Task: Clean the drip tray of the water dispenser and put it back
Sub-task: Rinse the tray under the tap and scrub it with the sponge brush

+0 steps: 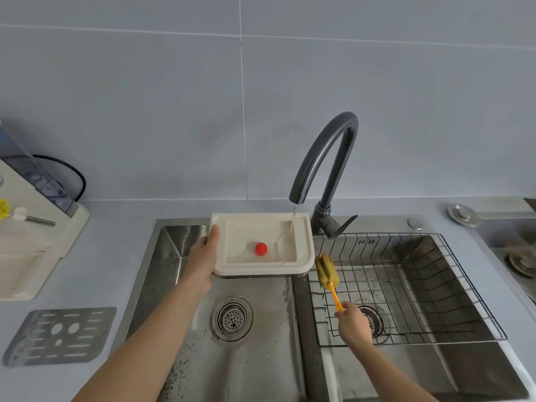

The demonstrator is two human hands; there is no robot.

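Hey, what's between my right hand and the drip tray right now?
In the head view, only the sponge brush that the right hand holds: its yellow head reaches up close beside the drip tray.

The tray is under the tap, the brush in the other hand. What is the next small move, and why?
Probably the right hand should bring the sponge brush left into the drip tray and begin scrubbing. The left hand holds the tray under the faucet, a thin stream runs into it, and the brush head is just beside its right rim, not yet inside.
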